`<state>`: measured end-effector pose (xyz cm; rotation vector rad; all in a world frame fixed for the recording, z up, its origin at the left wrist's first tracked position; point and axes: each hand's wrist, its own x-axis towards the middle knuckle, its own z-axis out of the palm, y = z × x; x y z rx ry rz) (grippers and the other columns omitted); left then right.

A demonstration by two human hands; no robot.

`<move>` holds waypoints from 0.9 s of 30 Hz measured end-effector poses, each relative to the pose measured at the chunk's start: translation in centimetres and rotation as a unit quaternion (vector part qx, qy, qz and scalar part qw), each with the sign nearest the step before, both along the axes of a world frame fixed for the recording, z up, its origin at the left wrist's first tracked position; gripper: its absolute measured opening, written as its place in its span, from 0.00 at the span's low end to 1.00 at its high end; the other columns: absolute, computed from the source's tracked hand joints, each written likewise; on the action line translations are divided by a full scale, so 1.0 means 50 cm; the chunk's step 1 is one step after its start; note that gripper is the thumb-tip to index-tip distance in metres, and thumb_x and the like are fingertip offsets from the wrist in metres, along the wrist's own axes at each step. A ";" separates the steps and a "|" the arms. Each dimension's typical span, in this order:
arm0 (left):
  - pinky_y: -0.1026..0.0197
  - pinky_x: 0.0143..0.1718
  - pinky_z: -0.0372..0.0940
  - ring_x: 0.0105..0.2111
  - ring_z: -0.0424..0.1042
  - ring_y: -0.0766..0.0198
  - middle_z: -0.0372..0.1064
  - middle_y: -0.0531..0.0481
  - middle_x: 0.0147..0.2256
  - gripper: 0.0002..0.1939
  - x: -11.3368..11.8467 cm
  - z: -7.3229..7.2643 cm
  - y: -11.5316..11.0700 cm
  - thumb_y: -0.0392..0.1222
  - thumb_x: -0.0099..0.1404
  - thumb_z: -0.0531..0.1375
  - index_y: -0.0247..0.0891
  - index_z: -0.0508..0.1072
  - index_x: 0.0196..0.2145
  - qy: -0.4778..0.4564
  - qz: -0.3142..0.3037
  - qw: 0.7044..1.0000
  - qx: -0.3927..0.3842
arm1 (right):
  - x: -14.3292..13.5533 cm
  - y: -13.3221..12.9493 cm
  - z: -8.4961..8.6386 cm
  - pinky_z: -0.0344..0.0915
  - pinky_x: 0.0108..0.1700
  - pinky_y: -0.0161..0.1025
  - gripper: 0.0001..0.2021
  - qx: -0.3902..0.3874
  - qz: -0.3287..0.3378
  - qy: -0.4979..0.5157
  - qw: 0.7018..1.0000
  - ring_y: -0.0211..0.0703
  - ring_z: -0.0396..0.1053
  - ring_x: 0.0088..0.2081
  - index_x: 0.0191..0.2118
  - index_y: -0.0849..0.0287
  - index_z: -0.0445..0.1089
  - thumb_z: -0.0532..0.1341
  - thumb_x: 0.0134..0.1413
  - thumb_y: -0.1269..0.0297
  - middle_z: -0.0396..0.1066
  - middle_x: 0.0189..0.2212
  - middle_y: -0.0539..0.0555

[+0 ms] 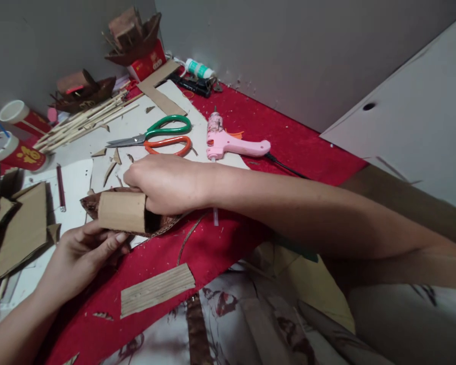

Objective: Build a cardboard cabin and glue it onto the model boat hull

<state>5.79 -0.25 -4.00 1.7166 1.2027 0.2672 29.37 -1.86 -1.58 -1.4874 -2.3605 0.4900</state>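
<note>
A small cardboard model boat (122,212) with a curved tan cabin roof and a dark brown hull is between my hands. My left hand (85,253) grips its near side from below, thumb along the hull edge. Across its far side and right end, my right hand (165,183) is curled closed against the boat; its fingertips are hidden. Just beyond lie scissors (152,136) with one green and one orange handle. Further right, a pink glue gun (231,142) rests on its side, a clear glue stick (216,217) showing below my right forearm.
A ribbed cardboard strip (157,290) lies on the red tablecloth (289,134) near me. Bamboo sticks (87,121), two finished-looking model boats (85,91), paper cups (19,152) and a marker (193,86) stand or lie at the back. Cardboard pieces (21,228) and a pencil (61,187) are left.
</note>
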 end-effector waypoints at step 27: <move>0.65 0.29 0.59 0.26 0.65 0.66 0.68 0.53 0.26 0.09 -0.016 -0.048 -0.028 0.41 0.65 0.54 0.37 0.73 0.33 -0.040 -0.112 0.990 0.075 | -0.009 0.013 -0.047 0.59 0.32 0.33 0.10 -0.176 0.017 0.094 0.980 0.39 0.69 0.32 0.32 0.61 0.72 0.55 0.48 0.77 0.74 0.30 0.51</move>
